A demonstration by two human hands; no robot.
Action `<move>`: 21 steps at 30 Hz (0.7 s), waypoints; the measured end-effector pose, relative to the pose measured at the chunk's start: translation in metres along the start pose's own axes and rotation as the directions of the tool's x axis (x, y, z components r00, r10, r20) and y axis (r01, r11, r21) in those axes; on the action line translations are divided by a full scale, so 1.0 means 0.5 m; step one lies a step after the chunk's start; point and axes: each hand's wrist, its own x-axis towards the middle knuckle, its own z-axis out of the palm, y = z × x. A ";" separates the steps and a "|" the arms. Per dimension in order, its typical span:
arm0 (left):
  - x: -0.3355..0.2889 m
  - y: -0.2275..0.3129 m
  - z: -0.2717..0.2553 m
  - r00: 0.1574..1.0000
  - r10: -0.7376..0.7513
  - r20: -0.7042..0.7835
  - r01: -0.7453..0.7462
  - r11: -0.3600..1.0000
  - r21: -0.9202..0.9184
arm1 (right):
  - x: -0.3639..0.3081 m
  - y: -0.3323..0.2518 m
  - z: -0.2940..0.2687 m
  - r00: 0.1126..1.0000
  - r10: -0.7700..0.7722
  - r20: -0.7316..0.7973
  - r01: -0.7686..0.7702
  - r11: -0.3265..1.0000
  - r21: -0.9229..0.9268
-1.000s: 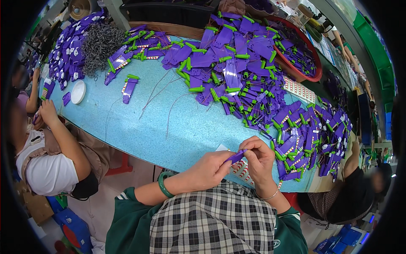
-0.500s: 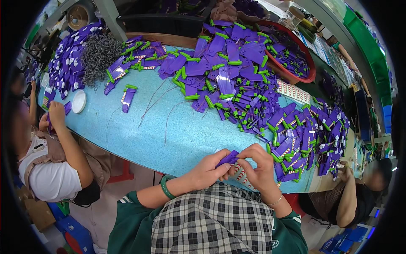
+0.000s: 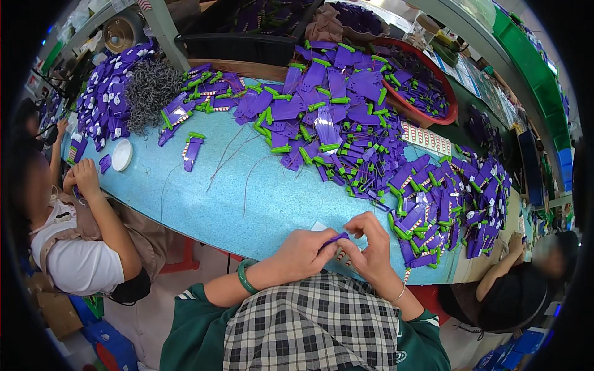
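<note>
My left hand (image 3: 303,252) is closed on a small flat purple plastic piece (image 3: 335,239), seen nearly edge-on near the table's front edge. My right hand (image 3: 371,248) has its thumb against the right end of that piece, with the index finger bent and raised above it. Fingers hide most of the piece. Under the hands lies a sheet with red-and-white striped stickers (image 3: 344,258), largely covered. A white paper corner (image 3: 318,227) shows just beyond my left hand. One purple piece with a green clip end and striped sticker (image 3: 192,152) lies apart on the blue tabletop (image 3: 229,210).
A big heap of purple pieces with green ends (image 3: 346,117) spreads across the table, with a stickered pile (image 3: 433,210) at right. Behind stand a red basin (image 3: 455,108) and another sticker sheet (image 3: 427,138). Grey metal hooks (image 3: 151,93) and a white dish (image 3: 122,154) are left. Co-workers sit both sides.
The purple piece has turned more edge-on between my hands. My right index finger has lifted away from it, and the thumb has come against it. The left co-worker's hands have drawn together.
</note>
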 end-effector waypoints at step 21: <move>0.190 -0.100 -0.250 0.920 0.103 -0.378 0.149 0.801 0.580 | 0.065 0.108 -0.329 0.995 0.056 -0.086 -0.100 0.709 -0.698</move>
